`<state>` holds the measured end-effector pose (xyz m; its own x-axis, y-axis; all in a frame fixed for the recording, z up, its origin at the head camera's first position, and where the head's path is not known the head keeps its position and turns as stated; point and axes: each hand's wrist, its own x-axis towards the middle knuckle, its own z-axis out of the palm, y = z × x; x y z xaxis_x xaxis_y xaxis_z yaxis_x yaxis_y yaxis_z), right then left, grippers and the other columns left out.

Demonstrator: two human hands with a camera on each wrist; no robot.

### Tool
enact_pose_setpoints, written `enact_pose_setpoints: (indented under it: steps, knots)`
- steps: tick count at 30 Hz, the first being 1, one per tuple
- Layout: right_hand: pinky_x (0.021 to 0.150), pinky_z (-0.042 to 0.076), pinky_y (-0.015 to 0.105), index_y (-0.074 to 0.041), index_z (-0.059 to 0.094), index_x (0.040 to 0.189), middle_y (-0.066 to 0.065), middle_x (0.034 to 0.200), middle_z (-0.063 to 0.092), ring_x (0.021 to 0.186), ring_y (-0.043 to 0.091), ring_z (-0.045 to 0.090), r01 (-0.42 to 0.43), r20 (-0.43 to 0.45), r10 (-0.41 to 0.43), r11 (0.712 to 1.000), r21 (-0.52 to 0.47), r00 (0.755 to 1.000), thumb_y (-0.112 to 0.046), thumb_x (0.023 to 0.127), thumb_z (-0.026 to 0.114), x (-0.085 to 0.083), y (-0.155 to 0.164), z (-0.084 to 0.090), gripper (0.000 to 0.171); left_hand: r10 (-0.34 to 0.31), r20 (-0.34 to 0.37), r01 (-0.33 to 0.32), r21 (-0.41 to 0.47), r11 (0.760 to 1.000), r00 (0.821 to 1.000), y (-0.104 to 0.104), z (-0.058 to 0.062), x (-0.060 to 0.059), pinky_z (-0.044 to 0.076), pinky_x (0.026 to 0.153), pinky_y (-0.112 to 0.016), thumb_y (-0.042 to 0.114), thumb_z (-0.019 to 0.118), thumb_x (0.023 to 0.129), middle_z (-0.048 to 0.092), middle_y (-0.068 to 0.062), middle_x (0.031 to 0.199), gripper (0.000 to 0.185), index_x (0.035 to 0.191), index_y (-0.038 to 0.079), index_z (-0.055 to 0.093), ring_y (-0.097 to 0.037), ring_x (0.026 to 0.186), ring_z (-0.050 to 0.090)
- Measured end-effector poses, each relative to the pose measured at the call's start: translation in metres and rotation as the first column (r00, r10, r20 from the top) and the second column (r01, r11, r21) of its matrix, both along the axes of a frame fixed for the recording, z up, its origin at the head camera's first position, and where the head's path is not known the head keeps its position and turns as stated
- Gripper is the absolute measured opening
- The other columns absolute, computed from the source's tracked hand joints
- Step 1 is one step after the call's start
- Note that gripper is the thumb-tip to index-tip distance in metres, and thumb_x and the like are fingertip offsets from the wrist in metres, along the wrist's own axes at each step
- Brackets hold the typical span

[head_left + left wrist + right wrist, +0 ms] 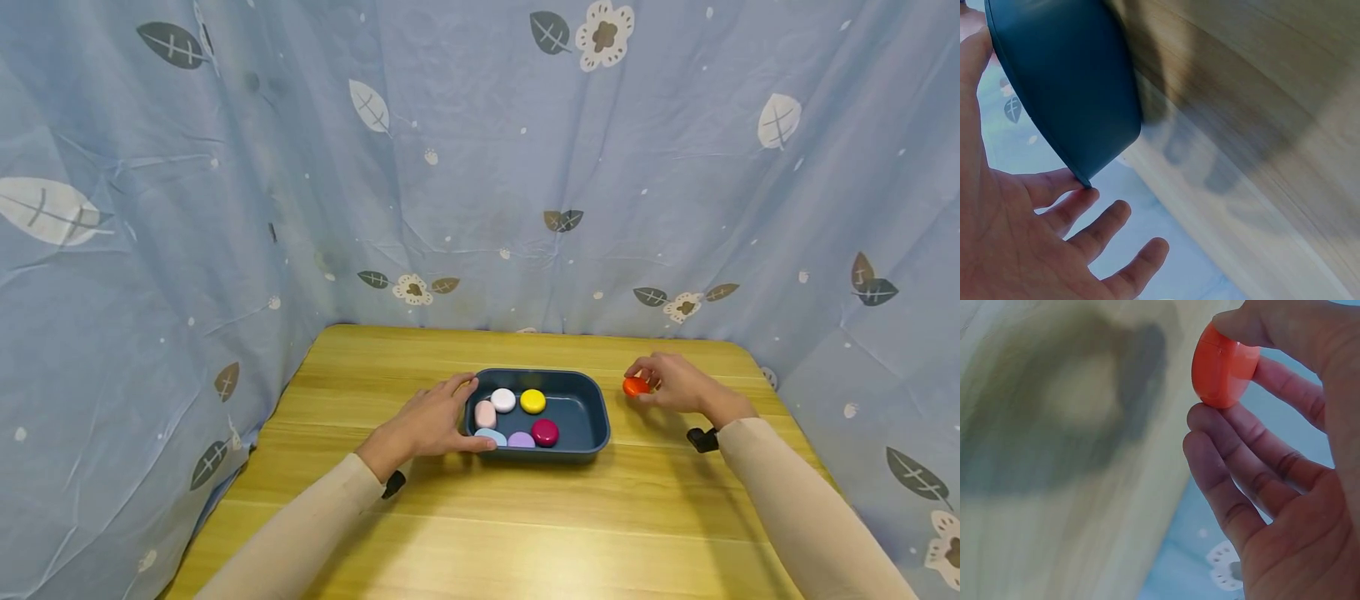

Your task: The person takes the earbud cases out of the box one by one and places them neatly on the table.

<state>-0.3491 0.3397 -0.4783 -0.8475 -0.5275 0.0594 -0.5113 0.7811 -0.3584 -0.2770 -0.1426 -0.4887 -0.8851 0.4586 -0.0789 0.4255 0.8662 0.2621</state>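
Observation:
A dark blue rectangular tray [573,417] rests on the wooden table with several smooth rounded pieces inside. My left hand [426,423] grips its left end, thumb at the near rim and fingers at the far corner. Inside lie a white piece [503,400], a yellow one [533,401], a pink one [485,414], a magenta one [545,432], a purple one [521,440] and a light blue one [490,436]. To the right of the tray, my right hand [677,385] pinches an orange rounded disc [1222,369] between thumb and fingers, above the table.
The wooden table [480,525] extends in front of the tray and to both sides. A light blue curtain [480,183] with leaf and flower prints hangs behind the table and along both sides. Black bands [702,439] circle the wrists.

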Motion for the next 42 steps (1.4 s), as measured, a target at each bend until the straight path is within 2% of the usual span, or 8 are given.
enact_pose_setpoints:
  steps: [6,11,21,30,33,36,39,42]
  knots:
    - [0.085,0.065,0.040,-0.008,0.084,0.126,0.008,0.103,0.079,0.091,0.021,0.075,0.040,0.055,-0.041,0.999,0.019,0.998,-0.015,0.096,0.095,-0.001,0.008,-0.012,0.033,0.006,0.002,-0.006,-0.005,1.000,1.000,0.001,-0.002,0.000,0.039,0.136,-0.077,0.094,0.076,0.090,0.032,-0.008,0.194,0.131,0.185,0.014,0.035,-0.042,0.173,0.045]
    - [0.084,0.063,0.039,-0.010,0.085,0.126,0.008,0.104,0.079,0.092,0.021,0.073,0.045,0.067,-0.046,0.999,0.013,0.997,-0.017,0.096,0.096,-0.001,0.010,-0.021,0.033,0.004,-0.004,-0.004,0.001,1.000,1.000,0.001,-0.002,0.000,0.040,0.135,-0.077,0.093,0.076,0.090,0.033,-0.009,0.193,0.130,0.185,0.013,0.036,-0.043,0.172,0.046]
    - [0.082,0.061,0.034,-0.009,0.084,0.127,0.007,0.105,0.075,0.092,0.018,0.069,-0.044,0.004,0.044,0.999,-0.003,0.999,-0.016,0.094,0.096,0.005,-0.004,-0.031,0.036,0.006,0.006,-0.006,0.005,1.000,1.000,0.001,-0.002,0.001,0.039,0.136,-0.077,0.092,0.076,0.091,0.031,-0.008,0.194,0.130,0.185,0.013,0.034,-0.043,0.173,0.045]
    - [0.081,0.059,0.032,-0.006,0.084,0.132,0.009,0.107,0.074,0.091,0.015,0.067,-0.052,-0.010,0.052,0.999,0.000,0.999,-0.015,0.094,0.095,0.006,-0.010,-0.031,0.041,0.000,-0.004,0.000,0.002,1.000,1.000,-0.001,-0.001,-0.002,0.041,0.135,-0.077,0.096,0.073,0.090,0.031,-0.008,0.194,0.133,0.186,0.013,0.034,-0.042,0.173,0.045]
    - [0.083,0.063,0.036,-0.002,0.082,0.137,0.014,0.111,0.075,0.092,0.019,0.071,-0.058,-0.002,0.058,0.998,-0.010,0.998,-0.014,0.094,0.095,0.008,-0.011,-0.027,0.046,-0.003,-0.007,0.003,0.002,1.000,1.000,-0.001,-0.001,-0.001,0.041,0.135,-0.076,0.096,0.073,0.091,0.031,-0.008,0.194,0.132,0.185,0.013,0.034,-0.042,0.173,0.045]
    - [0.090,0.068,0.046,-0.002,0.079,0.144,0.019,0.120,0.075,0.099,0.027,0.077,-0.041,-0.002,0.041,0.999,-0.003,0.999,-0.015,0.097,0.094,0.012,-0.014,-0.024,0.051,-0.006,-0.011,0.006,-0.003,1.000,1.000,-0.001,-0.001,0.000,0.041,0.135,-0.076,0.095,0.073,0.092,0.031,-0.009,0.194,0.131,0.185,0.012,0.034,-0.041,0.173,0.045]
    - [0.097,0.068,0.056,-0.004,0.076,0.149,0.022,0.130,0.074,0.109,0.035,0.079,-0.013,-0.017,0.013,1.000,0.008,1.000,-0.019,0.100,0.092,0.016,-0.018,-0.017,0.054,-0.006,-0.008,0.006,-0.004,1.000,1.000,-0.001,-0.002,0.001,0.041,0.135,-0.076,0.094,0.073,0.092,0.031,-0.008,0.194,0.131,0.186,0.012,0.033,-0.041,0.173,0.045]
    - [0.099,0.067,0.062,-0.006,0.075,0.151,0.024,0.138,0.073,0.116,0.040,0.078,-0.008,-0.035,0.008,1.000,0.009,0.999,-0.020,0.103,0.090,0.021,-0.025,-0.008,0.053,-0.003,0.004,0.003,0.009,1.000,1.000,-0.001,-0.002,0.001,0.040,0.136,-0.076,0.096,0.072,0.091,0.029,-0.008,0.195,0.133,0.186,0.013,0.032,-0.041,0.174,0.044]
